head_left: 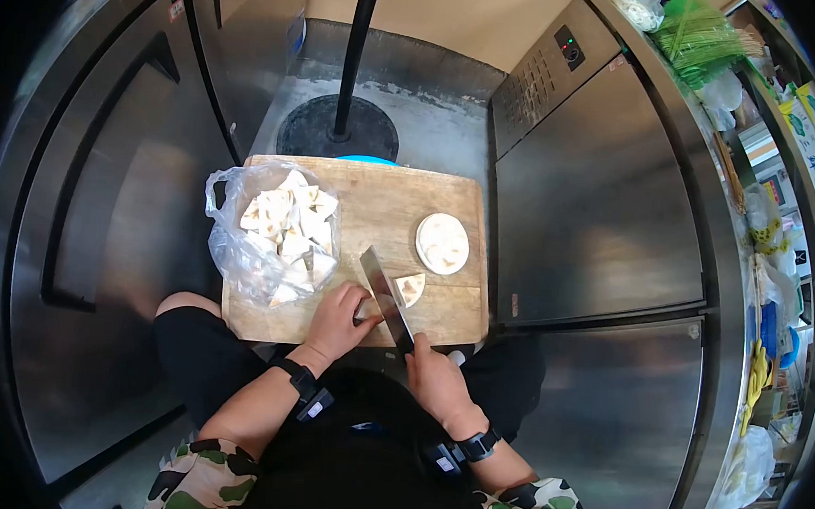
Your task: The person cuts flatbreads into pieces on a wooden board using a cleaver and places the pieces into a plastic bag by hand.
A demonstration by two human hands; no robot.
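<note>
My right hand (436, 376) grips the handle of a cleaver (385, 295), its blade slanting up and left over the wooden cutting board (388, 193). Just left of the blade, my left hand (337, 322) is closed on a piece of flatbread (368, 311), mostly hidden by my fingers. Against the blade's right side lies a cut flatbread wedge (412, 289). Farther back on the right is a round stack of whole flatbreads (443, 244). An opened clear plastic bag (230, 258) on the board's left holds several cut wedges (290, 215).
Steel cabinets stand close on the left (122, 200) and right (607, 201). Behind the board, a black pole (352, 64) rises from a round base (317, 123). Shelves with bags and packages (771, 267) line the far right. My knees flank the board.
</note>
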